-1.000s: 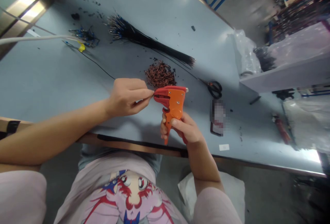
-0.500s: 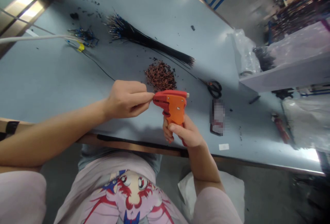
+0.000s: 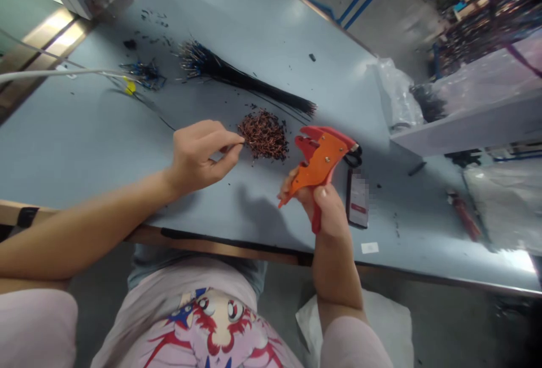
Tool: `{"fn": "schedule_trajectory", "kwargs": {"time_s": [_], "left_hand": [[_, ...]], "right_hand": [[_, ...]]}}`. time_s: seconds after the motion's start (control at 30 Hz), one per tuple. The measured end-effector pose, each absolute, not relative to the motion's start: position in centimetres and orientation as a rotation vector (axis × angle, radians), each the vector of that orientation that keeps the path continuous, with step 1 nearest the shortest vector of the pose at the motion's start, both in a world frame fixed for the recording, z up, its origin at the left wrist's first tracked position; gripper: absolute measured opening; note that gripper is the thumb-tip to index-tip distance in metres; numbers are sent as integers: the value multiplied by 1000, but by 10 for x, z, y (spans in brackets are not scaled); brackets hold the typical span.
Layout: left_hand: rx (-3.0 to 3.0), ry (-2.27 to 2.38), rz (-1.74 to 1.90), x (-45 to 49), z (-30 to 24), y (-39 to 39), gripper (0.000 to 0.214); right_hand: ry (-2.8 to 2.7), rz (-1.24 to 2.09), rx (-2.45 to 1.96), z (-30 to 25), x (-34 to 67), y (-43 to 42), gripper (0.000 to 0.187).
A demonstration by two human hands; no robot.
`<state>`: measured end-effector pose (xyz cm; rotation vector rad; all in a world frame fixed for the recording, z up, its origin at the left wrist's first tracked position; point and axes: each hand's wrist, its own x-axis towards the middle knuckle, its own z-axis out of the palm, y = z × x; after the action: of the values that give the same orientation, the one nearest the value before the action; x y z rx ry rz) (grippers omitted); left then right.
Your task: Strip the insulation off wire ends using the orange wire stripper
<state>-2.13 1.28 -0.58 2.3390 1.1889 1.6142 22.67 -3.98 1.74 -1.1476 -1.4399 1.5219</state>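
Your right hand (image 3: pixel 326 210) wraps closed around the grip of the orange-and-red wire stripper (image 3: pixel 319 156), holding it tilted above the tabletop (image 3: pixel 105 125), with its red nose angled up and to the right. Your left hand (image 3: pixel 197 156) is narrow, the forefinger and thumb drawn close together at the left edge of the heap of copper-brown wire bits (image 3: pixel 263 135). You cannot tell from this view whether those fingers hold a thin strand. The two hands are apart, with the heap between them and slightly farther out.

Beyond the heap lies a long bundle of black wires (image 3: pixel 249 83), its metal and blue ends fanned out to the left. It remains a thick bundle, and the heap is a sizeable mound, but nothing here shows how many wires are finished or how many are left. Farther left sits a smaller blue-ended cluster (image 3: pixel 144 74), near a yellow tag (image 3: pixel 130 87) and a white cable (image 3: pixel 55 73).

The black scissors (image 3: pixel 353 156) lie just behind the stripper's tip, above a phone (image 3: pixel 358 198) with a pixelated screen. A clear plastic bag (image 3: pixel 396 97) sits beside a shelf (image 3: pixel 470 125).
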Motion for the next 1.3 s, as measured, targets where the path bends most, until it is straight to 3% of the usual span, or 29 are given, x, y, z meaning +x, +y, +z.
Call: {"fn": "schedule_trajectory", "kwargs": {"time_s": [0.17,0.23,0.43,0.53,0.63,0.8,1.03,1.17,1.3], "left_hand": [[2271,1262,1670,-23,-9,16,12],[2304,1265,1663,-24,-11,17,11],[2530,1164,1585,-25,-14,16,13],[2683,1009,1464,-19,-17,12,11],[2764,887,1333,-12,-20,6,10],[2784,808,1322,-5,-23,-2,8],[2892,755,1238,0,-17,-8,15],[2883,817,1351,-11,-10,-2,15],[2427,1161,1629,-31,3,12,7]], "right_hand": [[-2174,534,-1591,12,216,-41,38],[-2468,338,-1590,7,205,-43,41],[-2646,529,-1337,-2,191,-49,40],[-2364,364,-1274,-2,196,-50,29],[-2156,143,-1231,0,200,-49,30],[-2407,139,-1256,-2,199,-46,18],[-2340,90,-1395,-3,197,-47,18],[-2112,-29,-1471,2,220,-33,19],[-1678,-119,-1691,6,255,-11,17]]}}
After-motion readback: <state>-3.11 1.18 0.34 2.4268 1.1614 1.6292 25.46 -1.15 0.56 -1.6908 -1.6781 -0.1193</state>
